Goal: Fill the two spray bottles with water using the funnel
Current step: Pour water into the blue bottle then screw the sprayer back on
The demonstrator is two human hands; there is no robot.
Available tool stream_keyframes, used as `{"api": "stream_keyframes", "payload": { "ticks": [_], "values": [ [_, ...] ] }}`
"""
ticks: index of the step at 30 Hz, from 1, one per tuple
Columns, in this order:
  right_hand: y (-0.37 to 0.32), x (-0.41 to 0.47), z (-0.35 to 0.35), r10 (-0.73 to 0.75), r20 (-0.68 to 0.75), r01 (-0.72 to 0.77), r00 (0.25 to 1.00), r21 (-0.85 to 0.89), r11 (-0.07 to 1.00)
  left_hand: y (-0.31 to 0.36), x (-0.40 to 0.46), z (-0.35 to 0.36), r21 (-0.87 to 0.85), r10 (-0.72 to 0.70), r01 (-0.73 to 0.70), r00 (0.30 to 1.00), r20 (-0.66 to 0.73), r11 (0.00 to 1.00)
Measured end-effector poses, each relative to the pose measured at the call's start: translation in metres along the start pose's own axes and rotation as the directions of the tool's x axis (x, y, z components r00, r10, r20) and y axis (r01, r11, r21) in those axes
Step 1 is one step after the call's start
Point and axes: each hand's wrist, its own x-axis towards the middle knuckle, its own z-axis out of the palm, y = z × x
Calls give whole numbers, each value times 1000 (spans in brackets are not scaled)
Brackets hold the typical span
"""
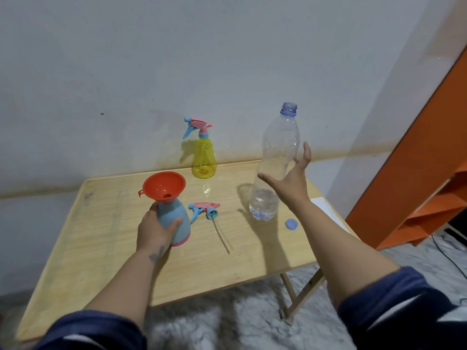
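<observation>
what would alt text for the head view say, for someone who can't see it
A person's left hand grips a blue spray bottle with an orange funnel in its neck, while the open right hand is beside an uncapped, nearly empty water bottle. A detached sprayer head, blue cap and capped yellow spray bottle sit on the wooden table.

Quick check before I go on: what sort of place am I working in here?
Probably a room in a home, not a workshop. A small folding wooden table stands against a stained plain wall, a shaggy grey rug covers the floor, and orange shelves stand at the right.
</observation>
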Motion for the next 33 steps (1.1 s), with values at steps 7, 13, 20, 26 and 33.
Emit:
{"api": "stream_keyframes", "payload": {
  "ticks": [7,13,20,26,33],
  "values": [
    [0,-62,21,32,7,-28,999,-294,955,2,-2,-5,-10,8,-8,1000,18,1000],
    [-40,-89,73,-82,375,121,923,-79,990,2,-3,-9,-64,14,-12,1000,23,998],
    [-89,-89,137,29,535,-102,844,106,989,-4,-2,-3,-147,-23,24,1000,11,989],
    [-98,-87,151,42,465,-108,884,116,987,-6,0,-2,-114,24,-23,1000,7,993],
    [-115,-54,111,77,424,-176,902,200,964,-8,-3,-3,-88,47,-46,999,13,995]
  ]
}}
